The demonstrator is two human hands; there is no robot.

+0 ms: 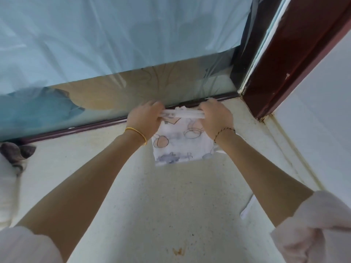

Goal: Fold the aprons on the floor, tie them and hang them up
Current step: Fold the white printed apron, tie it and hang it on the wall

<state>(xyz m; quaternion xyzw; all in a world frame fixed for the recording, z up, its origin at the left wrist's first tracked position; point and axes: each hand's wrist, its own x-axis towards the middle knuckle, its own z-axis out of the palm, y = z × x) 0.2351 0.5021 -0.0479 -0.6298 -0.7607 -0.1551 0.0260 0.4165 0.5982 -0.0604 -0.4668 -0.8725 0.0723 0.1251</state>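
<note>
Centrally, a folded apron, white with outlined circles and grey-blue patches, is held at its far edge by both hands. A white band along that edge is stretched between them: its left end is gripped by the curled left hand and its right end by the curled right hand, knuckles up. Whether the band is a strap or a rolled hem cannot be told. The apron is spread toward the near side over the pale speckled floor, just beside the dark bottom rail of a glass door; whether it rests on the floor or is lifted cannot be told. The upper glass is covered by light blue film. A dark red door frame is seen at the far right, with a white wall beside it. A gold bangle is worn on the left wrist and a braided cord on the right. A grey crumpled cloth lies at the far left by the rail.
</note>
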